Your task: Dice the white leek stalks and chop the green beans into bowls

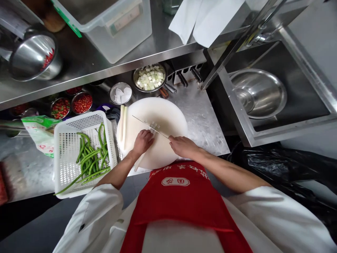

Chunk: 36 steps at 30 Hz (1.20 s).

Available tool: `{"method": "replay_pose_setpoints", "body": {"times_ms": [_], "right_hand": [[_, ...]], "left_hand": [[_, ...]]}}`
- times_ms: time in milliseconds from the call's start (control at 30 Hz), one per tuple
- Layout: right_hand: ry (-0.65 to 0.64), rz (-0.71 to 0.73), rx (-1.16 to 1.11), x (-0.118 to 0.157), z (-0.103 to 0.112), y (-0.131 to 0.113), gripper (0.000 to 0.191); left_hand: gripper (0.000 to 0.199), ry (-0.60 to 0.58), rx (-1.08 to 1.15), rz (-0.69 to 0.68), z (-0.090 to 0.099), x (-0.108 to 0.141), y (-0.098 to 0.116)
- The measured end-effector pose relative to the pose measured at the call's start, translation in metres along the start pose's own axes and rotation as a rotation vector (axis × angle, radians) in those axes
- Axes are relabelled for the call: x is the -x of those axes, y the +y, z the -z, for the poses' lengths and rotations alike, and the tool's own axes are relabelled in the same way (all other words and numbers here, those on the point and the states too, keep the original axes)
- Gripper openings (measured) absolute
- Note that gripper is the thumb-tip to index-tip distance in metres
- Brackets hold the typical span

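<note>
My right hand point(183, 146) is wrapped round the handle of a kitchen knife point(147, 125), whose long blade lies slantwise over a round white cutting board point(168, 112). Close against the near side of the blade, my left hand point(144, 141) has its fingers curled down on a pale stalk point(139, 161). The tail of that stalk shows beneath my wrist; its front end is hidden by the fingers. Small white cut pieces point(156, 125) sit along the blade. Two more pale stalks point(123, 123) lie side by side at the board's left edge.
Left of the board stands a white perforated basket point(59, 151) with long green peppers point(91, 158). Behind are a bowl of white cubes point(150, 77), a small bowl with white pieces point(121, 94) and bowls of chopped red chillies point(82, 102). A steel shelf point(86, 72) overhangs; a sink point(297, 128) is right.
</note>
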State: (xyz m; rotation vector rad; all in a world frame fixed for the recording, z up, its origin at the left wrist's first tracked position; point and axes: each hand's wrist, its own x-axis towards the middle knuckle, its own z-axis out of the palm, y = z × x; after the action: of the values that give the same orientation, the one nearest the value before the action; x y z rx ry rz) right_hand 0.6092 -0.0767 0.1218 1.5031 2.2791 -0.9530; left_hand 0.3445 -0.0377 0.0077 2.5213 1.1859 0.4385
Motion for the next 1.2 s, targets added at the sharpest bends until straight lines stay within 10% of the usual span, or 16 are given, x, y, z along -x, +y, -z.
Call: {"method": "replay_pose_setpoints", "body": {"times_ms": [267, 700, 1067, 1200], "right_hand": [[-0.154, -0.053, -0.021, 0.067, 0.015, 0.007, 0.024], [-0.035, 0.009, -0.016, -0.028, -0.006, -0.017, 0.032], [-0.117, -0.011, 0.002, 0.065, 0.006, -0.003, 0.025], [-0.178, -0.039, -0.015, 0.059, 0.004, -0.004, 0.026]], "left_hand": [[0.021, 0.035, 0.054, 0.021, -0.006, 0.0, -0.001], [0.021, 0.043, -0.027, 0.029, 0.005, 0.004, 0.004], [0.019, 0.012, 0.05, 0.073, 0.0, 0.015, 0.0], [0.02, 0.032, 0.063, 0.069, 0.0, 0.014, 0.003]]}}
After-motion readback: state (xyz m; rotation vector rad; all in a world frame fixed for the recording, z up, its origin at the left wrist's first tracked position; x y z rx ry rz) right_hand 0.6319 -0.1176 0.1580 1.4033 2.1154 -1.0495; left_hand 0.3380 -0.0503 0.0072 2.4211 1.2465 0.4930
